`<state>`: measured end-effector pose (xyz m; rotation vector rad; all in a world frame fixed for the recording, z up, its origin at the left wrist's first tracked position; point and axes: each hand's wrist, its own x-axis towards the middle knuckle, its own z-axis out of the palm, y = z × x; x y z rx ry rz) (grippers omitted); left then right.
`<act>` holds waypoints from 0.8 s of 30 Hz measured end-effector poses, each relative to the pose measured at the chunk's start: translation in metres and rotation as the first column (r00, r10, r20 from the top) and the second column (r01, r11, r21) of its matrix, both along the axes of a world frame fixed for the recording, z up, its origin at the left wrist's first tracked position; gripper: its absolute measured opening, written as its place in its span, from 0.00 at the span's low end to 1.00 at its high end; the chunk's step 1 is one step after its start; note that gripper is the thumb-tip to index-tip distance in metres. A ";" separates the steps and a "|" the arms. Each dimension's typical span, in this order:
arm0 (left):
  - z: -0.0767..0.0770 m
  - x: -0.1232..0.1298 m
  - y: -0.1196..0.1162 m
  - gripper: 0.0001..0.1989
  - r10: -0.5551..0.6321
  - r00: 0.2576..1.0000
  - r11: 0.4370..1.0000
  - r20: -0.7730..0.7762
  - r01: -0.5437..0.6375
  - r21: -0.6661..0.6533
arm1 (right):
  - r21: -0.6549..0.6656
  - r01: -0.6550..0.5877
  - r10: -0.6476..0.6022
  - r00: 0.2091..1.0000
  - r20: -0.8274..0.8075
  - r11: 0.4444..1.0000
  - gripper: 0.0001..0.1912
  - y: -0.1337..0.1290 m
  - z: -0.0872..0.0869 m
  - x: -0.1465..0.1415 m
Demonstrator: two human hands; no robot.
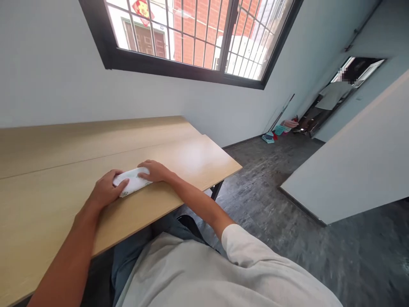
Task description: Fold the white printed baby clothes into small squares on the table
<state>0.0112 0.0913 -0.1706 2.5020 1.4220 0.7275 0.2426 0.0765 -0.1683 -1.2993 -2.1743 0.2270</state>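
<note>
A white oblong packet (136, 181) with a small dark print near its lower left corner rests on the wooden tabletop (191, 157); its exact kind cannot be made out. My left hand (107, 187) grips the left end, thumb over the top and fingers round the far side. At the opposite end my right hand (156, 171) holds it as well, with the thumb on its upper face. The fingertips behind the packet are partly hidden.
Past the table, a barred window (191, 38) sits in the white wall. A dark floor (255, 179) lies to the right, beside a white partition (351, 170). Cleaning tools and basins (281, 128) stand by the far wall. Another person (334, 94) is at the far doorway.
</note>
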 end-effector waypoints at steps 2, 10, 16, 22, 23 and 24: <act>0.002 0.002 -0.006 0.31 -0.039 0.999 0.999 0.032 0.039 0.002 | 0.023 -0.053 0.054 0.998 -0.014 0.998 0.15 -0.001 -0.002 -0.004; 0.001 0.002 0.003 0.29 0.003 1.000 0.994 0.027 0.000 -0.113 | -0.015 -0.005 0.004 0.996 -0.094 1.000 0.13 0.007 -0.008 -0.008; 0.006 0.000 -0.001 0.26 0.130 0.987 0.991 0.099 -0.127 -0.030 | -0.066 0.145 -0.153 0.980 -0.126 0.987 0.12 0.005 -0.002 0.000; 0.006 0.003 -0.003 0.28 0.066 0.996 0.998 0.052 -0.066 -0.012 | -0.088 0.091 -0.100 0.990 -0.096 0.992 0.21 -0.001 0.003 -0.001; 0.005 0.002 -0.002 0.27 0.079 0.996 0.997 0.049 -0.078 -0.020 | -0.090 0.093 -0.103 0.989 -0.109 0.992 0.19 -0.001 0.004 -0.001; 0.003 0.001 0.000 0.26 0.093 0.994 0.995 0.050 -0.092 -0.028 | -0.090 0.102 -0.113 0.986 -0.123 0.991 0.16 -0.001 0.004 -0.001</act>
